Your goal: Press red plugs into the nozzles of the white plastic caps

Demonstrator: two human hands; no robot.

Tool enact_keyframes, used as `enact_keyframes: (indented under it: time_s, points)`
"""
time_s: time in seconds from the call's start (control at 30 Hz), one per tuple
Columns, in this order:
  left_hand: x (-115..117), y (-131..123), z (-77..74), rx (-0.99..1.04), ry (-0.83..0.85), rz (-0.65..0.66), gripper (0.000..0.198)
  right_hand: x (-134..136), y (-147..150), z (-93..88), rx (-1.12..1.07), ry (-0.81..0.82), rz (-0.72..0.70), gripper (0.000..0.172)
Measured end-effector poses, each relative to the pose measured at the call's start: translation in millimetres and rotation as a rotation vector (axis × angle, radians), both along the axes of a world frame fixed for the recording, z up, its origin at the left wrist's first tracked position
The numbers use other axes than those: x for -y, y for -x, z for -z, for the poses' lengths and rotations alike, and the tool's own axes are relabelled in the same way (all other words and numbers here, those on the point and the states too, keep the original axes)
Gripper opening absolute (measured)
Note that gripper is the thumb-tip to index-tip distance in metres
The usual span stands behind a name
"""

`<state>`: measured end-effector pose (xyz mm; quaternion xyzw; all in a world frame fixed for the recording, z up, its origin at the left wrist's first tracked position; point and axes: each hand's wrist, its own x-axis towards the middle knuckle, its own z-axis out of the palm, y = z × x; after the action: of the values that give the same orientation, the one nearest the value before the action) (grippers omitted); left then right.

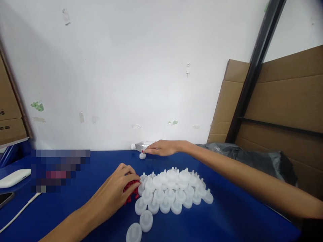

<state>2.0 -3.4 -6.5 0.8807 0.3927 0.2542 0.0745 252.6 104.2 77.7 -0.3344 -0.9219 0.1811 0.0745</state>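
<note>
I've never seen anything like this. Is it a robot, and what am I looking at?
No robot here: these are a person's bare hands, seen in one picture from a camera worn on the head. Many whitish discs with little stems cluster on the blue table. The left hand curls over small red pieces; whether it grips any is hidden. The right hand is farther out, its fingertips at a red-tipped disc that stands apart, near a clear bottle lying on its side. I can't tell whether it grips that disc.
</note>
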Motion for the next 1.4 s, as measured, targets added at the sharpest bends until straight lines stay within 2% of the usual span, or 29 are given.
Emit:
enact_keyframes:
  time_s: [0.17,0.3,0.4,0.47,0.57,0.7,0.8,0.87,1.0,1.07,1.13,1.23,1.3,1.4]
  points:
    - [1.3,0.0,2.6,0.013,-0.006,0.015,0.03,-20.5,44.7,15.2,0.159,0.018,-0.029,0.033]
    - [3.1,-0.3,3.9,0.011,-0.007,0.006,0.028,-22.4,58.3,23.0,0.219,-0.033,-0.032,0.032]
    - [4.2,-0.3,3.5,0.021,-0.004,-0.004,0.027,-18.1,56.1,15.7,0.192,-0.104,-0.029,0.029]
    - [4.4,-0.1,2.1,0.023,-0.006,-0.007,0.027,-11.9,50.6,4.2,0.136,-0.172,-0.015,0.034]
    - [4.6,0.2,-3.1,0.053,-0.031,-0.04,0.029,6.3,38.7,-18.2,0.019,-0.287,0.009,0.035]
    - [9.7,1.0,-16.0,0.21,-0.099,-0.189,0.03,53.4,25.5,-41.8,-0.068,-0.342,-0.047,0.015]
    - [17.3,0.6,-24.5,0.283,-0.13,-0.236,0.031,96.0,25.9,-46.0,-0.053,-0.351,-0.135,0.03]
    - [21.5,-0.5,-27.0,0.274,-0.164,-0.187,0.028,117.5,30.5,-43.9,0.011,-0.372,-0.18,0.035]
    - [25.8,-2.7,-28.1,0.237,-0.258,-0.019,0.028,133.8,34.5,-39.6,0.073,-0.491,-0.205,0.027]
    - [28.3,-4.4,-29.9,0.262,-0.213,0.026,0.032,134.9,30.9,-39.9,0.095,-0.516,-0.221,0.027]
    - [32.7,-7.8,-32.4,0.322,-0.098,0.054,0.037,137.5,26.8,-40.3,0.123,-0.554,-0.246,0.025]
    - [40.5,-16.3,-33.6,0.463,0.076,0.063,0.041,147.5,25.9,-38.7,0.164,-0.704,-0.276,0.018]
    - [42.6,-21.1,-32.3,0.591,0.191,0.028,0.042,155.1,26.5,-37.1,0.177,-0.858,-0.279,0.017]
    - [34.2,-19.2,-30.4,0.836,0.36,-0.125,0.051,159.3,13.7,-37.3,0.178,-1.079,-0.224,0.027]
